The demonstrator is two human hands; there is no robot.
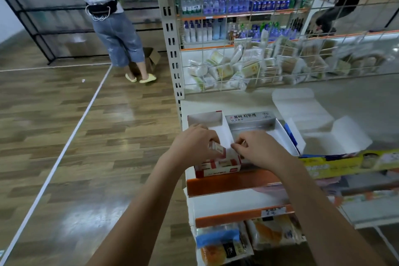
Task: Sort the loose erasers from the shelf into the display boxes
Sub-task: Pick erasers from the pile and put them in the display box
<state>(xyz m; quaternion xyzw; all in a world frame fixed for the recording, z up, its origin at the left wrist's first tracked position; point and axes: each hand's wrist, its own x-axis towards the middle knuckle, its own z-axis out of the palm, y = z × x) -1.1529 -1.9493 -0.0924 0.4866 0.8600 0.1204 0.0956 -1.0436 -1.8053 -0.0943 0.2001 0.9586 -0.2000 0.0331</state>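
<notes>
With the left hand (195, 144) pinching an eraser (218, 148) above the red-and-white display box (218, 167), seat it flat in-row while the right hand (257, 150), fingertips pinched at that box's inner wall, steadies it.

Red-and-white display box (218, 167), silver box (250, 120)

I see both my bare forearms reaching forward and up from the bottom edge, converging toward the middle. My left hand (194, 144) is palm down, wrist slightly bent, fingers curled and pinching a small eraser (217, 148) at the fingertips. My right hand (257, 149) sits just beside it, also palm down, knuckles up, fingers curled inward; I cannot tell what they grip.
</notes>
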